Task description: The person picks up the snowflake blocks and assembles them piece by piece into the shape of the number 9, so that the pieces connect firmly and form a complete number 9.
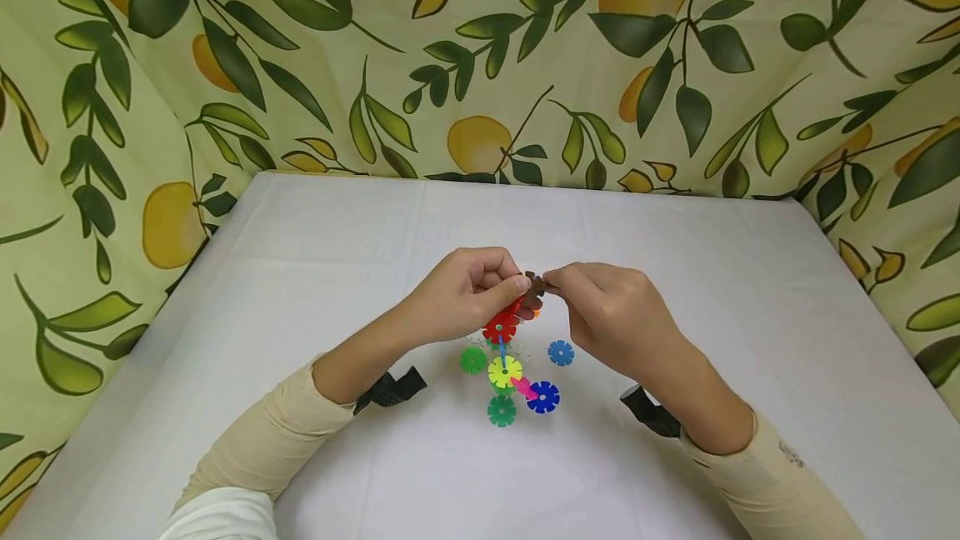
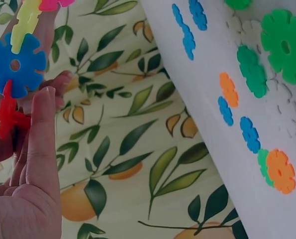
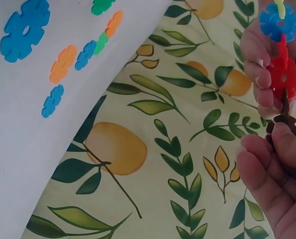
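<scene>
My left hand grips the red snowflake discs at the upper end of a linked chain. From them hang a blue disc, a yellow disc and a pink disc. Whether the dark blue disc is linked to the pink one, I cannot tell. With thumb and fingers my right hand pinches brown notched plastic against the red end. Fingers partly hide where brown meets red.
On the white table lie loose discs, including green ones and a lighter blue one. Transparent discs and orange discs also lie there. Black straps show beneath both wrists. A leaf-patterned cloth stands behind.
</scene>
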`<state>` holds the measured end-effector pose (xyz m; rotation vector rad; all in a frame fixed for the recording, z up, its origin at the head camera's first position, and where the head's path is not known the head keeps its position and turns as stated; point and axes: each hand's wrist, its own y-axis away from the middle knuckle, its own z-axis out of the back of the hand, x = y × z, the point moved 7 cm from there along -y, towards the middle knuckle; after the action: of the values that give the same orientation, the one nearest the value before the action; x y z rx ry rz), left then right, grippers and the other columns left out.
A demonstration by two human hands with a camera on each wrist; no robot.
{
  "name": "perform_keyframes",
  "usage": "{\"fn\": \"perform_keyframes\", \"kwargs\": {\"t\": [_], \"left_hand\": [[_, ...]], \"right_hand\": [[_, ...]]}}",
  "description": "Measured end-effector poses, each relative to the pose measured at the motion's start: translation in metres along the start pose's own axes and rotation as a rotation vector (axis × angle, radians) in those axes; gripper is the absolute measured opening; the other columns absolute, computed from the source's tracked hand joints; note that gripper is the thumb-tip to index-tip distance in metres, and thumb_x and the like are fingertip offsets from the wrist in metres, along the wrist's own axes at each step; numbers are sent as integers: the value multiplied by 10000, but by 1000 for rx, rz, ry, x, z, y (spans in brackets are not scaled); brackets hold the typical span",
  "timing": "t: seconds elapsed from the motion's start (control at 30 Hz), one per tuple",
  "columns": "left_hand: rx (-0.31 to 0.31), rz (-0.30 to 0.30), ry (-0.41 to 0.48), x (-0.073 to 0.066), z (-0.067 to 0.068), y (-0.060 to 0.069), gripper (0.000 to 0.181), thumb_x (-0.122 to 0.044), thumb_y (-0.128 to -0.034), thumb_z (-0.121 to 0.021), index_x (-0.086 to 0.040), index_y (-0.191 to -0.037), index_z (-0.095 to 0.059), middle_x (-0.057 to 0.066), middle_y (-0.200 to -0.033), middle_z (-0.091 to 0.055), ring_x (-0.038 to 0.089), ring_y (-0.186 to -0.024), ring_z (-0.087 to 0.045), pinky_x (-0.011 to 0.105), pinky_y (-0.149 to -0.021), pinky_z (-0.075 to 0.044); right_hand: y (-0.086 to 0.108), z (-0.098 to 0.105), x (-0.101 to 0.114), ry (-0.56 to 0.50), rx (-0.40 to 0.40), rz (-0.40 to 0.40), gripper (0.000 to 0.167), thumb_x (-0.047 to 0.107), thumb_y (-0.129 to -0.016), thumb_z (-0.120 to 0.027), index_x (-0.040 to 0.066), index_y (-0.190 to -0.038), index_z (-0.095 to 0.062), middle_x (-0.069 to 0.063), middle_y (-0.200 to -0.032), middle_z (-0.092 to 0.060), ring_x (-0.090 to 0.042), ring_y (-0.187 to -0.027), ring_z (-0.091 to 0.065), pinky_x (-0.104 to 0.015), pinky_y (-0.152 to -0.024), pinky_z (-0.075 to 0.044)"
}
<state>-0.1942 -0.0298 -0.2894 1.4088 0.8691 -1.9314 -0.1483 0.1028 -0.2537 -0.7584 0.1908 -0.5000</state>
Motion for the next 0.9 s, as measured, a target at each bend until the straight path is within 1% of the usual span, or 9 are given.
{"fn": "perform_keyframes", "kwargs": {"t": [0.17,0.27,0.33,0.4,0.47,0.57,0.63,0.77,0.9], "left_hand": [[16,-26,-47,-6,9,1,104,-56,-1015,-570,-8,-931,-609,102,-884,-720,208,-813,-703,336,-716,-576],[30,-62,-84,-13,17,4,93,-71,-1035,-528,-19,-992,-592,88,-909,-686,242,-837,-662,327,-672,-544],[25,-80,-96,-19,22,7,100,-77,-1048,-493,-17,-1035,-572,93,-921,-664,259,-855,-644,329,-669,-537],[11,-90,-82,-22,26,9,109,-74,-1059,-451,-7,-1061,-538,109,-917,-628,288,-851,-637,330,-672,-542],[6,-87,-30,-24,28,10,106,-63,-1068,-411,8,-1082,-488,144,-906,-565,305,-843,-607,346,-732,-569],[19,-52,60,-21,27,10,102,-60,-1076,-378,16,-1140,-403,172,-898,-481,298,-822,-571,378,-777,-586],[31,-10,94,-17,25,9,152,-77,-1077,-396,-8,-1209,-366,178,-903,-465,301,-806,-570,411,-796,-585],[33,6,41,-15,24,7,319,-101,-1038,-530,-44,-1329,-412,153,-1008,-574,327,-843,-615,422,-784,-574],[41,-68,-44,-20,22,6,348,-78,-979,-642,-34,-1311,-546,72,-1154,-655,252,-1015,-643,395,-862,-558]], "right_hand": [[-3,-11,-9,-59,32,-57,325,-121,-789,-766,-27,-1065,-623,-94,-885,-712,-212,-742,-697,-320,-615,-581],[-2,-26,-23,-118,131,-163,435,-34,-836,-777,-14,-1230,-592,-84,-991,-705,-209,-862,-686,-309,-672,-576],[3,-39,-35,-149,228,-237,459,6,-856,-777,-5,-1273,-586,-85,-1039,-702,-202,-874,-674,-303,-680,-569],[9,-55,-45,-169,341,-287,392,31,-868,-775,6,-1231,-628,-63,-1014,-702,-183,-845,-656,-297,-689,-561],[17,-73,-51,-185,461,-315,283,34,-880,-763,16,-1149,-680,-45,-973,-700,-174,-817,-640,-302,-718,-559],[29,-97,-57,-191,628,-353,181,57,-886,-759,43,-1063,-723,0,-900,-674,-160,-805,-615,-309,-758,-551],[36,-109,-60,-188,721,-379,199,83,-889,-763,52,-1080,-714,4,-899,-658,-165,-818,-605,-320,-780,-549],[44,-119,-67,-219,828,-439,251,113,-902,-760,47,-1132,-683,1,-930,-639,-185,-869,-588,-347,-844,-541],[49,-123,-75,-294,889,-528,226,112,-912,-751,54,-1106,-651,0,-910,-604,-194,-874,-564,-335,-839,-528]]}}
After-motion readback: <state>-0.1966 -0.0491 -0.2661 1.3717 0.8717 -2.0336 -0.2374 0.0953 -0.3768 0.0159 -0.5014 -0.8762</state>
